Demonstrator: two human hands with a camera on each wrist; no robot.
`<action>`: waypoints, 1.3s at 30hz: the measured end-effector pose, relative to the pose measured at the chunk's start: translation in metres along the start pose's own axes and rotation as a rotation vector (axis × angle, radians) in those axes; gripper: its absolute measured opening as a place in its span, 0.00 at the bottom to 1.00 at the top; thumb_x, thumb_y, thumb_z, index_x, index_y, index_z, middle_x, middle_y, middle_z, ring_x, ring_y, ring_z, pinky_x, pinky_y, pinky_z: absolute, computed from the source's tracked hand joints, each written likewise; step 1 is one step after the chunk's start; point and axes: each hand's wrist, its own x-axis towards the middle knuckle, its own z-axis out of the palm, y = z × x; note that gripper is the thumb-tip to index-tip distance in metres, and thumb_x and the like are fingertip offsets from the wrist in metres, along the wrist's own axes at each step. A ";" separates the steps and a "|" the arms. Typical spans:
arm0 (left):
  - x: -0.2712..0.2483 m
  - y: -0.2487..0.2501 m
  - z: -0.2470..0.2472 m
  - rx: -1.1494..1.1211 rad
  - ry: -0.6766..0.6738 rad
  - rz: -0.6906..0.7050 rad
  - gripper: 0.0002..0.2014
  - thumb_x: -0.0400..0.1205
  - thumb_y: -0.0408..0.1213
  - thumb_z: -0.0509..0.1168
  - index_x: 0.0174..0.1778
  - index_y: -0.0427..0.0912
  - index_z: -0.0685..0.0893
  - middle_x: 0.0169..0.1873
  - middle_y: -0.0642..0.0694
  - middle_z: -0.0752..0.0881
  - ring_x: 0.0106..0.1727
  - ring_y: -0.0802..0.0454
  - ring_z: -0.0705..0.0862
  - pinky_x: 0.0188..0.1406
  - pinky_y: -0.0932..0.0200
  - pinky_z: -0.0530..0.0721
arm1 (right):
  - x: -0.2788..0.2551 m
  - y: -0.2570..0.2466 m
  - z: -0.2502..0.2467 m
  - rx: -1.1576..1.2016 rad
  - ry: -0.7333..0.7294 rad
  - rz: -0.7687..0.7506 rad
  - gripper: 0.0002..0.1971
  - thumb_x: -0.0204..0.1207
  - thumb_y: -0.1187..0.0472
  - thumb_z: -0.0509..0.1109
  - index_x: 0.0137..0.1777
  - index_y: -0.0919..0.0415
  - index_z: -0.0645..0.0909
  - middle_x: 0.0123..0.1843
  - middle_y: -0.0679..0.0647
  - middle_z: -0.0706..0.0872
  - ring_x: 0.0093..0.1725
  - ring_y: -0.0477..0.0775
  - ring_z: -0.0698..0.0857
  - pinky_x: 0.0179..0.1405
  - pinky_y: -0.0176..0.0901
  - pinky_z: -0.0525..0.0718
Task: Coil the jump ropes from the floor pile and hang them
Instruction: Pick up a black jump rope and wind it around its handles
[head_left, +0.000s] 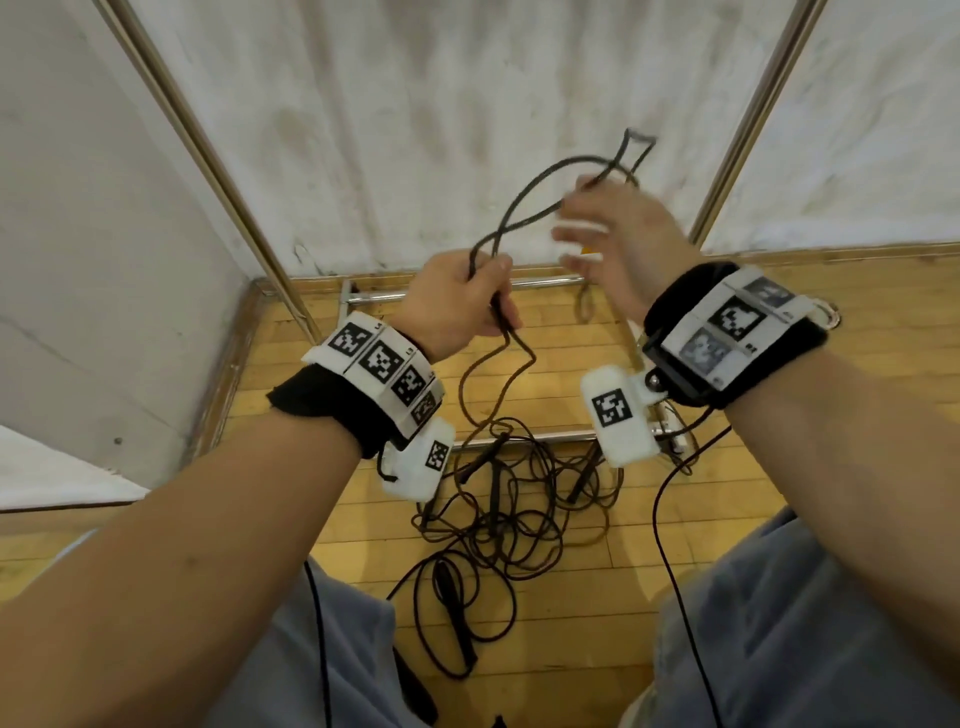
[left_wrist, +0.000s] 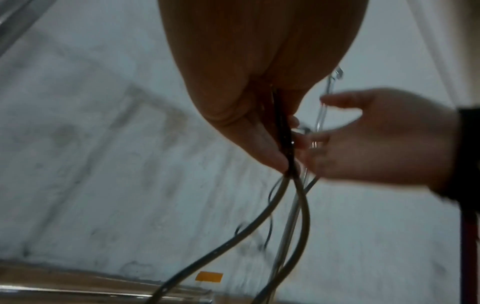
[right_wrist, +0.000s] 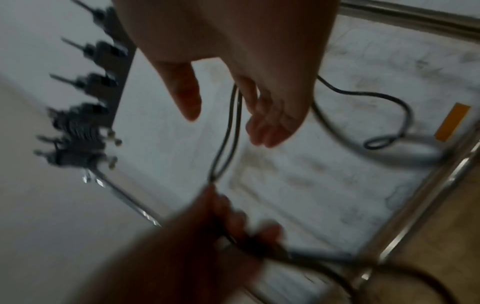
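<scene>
My left hand (head_left: 498, 291) grips a bundle of black jump rope (head_left: 582, 158) strands at chest height, thumb pressed over them; the left wrist view shows the fingers (left_wrist: 259, 144) pinching the strands (left_wrist: 307, 216). Loops rise from that fist toward my right hand (head_left: 608, 228), which is blurred, fingers spread and loose. In the right wrist view two strands (right_wrist: 228, 131) run past its palm between thumb and fingers (right_wrist: 267, 127), which do not close on them. One strand trails down to the tangled pile of ropes (head_left: 509, 509) and black handles (head_left: 452, 597) on the wooden floor.
A metal rack frame stands ahead, with slanted poles (head_left: 208, 145) and low floor bars (head_left: 519, 441), against a white wall. A dark bar with several pegs (right_wrist: 103, 86) shows up left in the right wrist view. My knees flank the pile.
</scene>
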 end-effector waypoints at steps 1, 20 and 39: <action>0.001 0.002 -0.003 -0.044 0.042 0.015 0.18 0.88 0.41 0.56 0.34 0.42 0.81 0.27 0.46 0.89 0.37 0.47 0.91 0.39 0.53 0.90 | -0.001 0.010 0.002 -0.139 -0.077 0.064 0.17 0.72 0.65 0.70 0.61 0.60 0.77 0.55 0.55 0.83 0.55 0.53 0.82 0.51 0.48 0.81; 0.001 0.010 -0.029 -0.138 -0.140 -0.293 0.21 0.70 0.43 0.69 0.59 0.42 0.84 0.59 0.48 0.85 0.61 0.51 0.82 0.60 0.48 0.77 | -0.013 0.033 0.026 -0.005 -0.132 0.189 0.17 0.86 0.53 0.54 0.36 0.57 0.71 0.20 0.46 0.68 0.19 0.47 0.67 0.28 0.42 0.72; -0.020 -0.003 0.015 0.679 -0.300 0.183 0.12 0.82 0.46 0.66 0.33 0.49 0.83 0.34 0.52 0.80 0.39 0.52 0.77 0.37 0.62 0.67 | -0.021 0.001 0.009 0.543 0.011 0.241 0.20 0.87 0.49 0.51 0.35 0.57 0.70 0.20 0.47 0.60 0.18 0.45 0.58 0.18 0.36 0.60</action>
